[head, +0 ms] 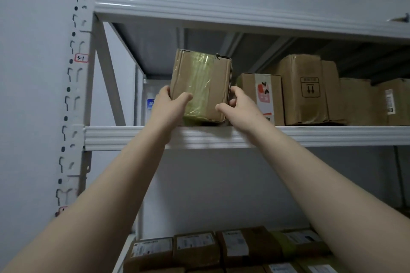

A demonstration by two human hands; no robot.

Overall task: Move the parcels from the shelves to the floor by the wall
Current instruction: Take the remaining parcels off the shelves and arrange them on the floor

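**A:** Both hands up high. The left hand and right hand each curl round a side edge of the taped parcel, with the thumbs laid across its front face.

**B:** So it sits squarely between the fingers, with neither hand nearer?

**A:** Dead even. Its long axis runs upright, rising above the fingertips. The base is at the front lip of the shelf, just under the palms; touching or barely lifted, I can't tell.

**B:** Room to pull?

**A:** Toward the person, plenty, I'd say. Just beyond the right fingers stands a labelled box, with a taller box past it. The upper shelf leaves a gap overhead. Well below the wrists, more parcels lie on the lower shelf.
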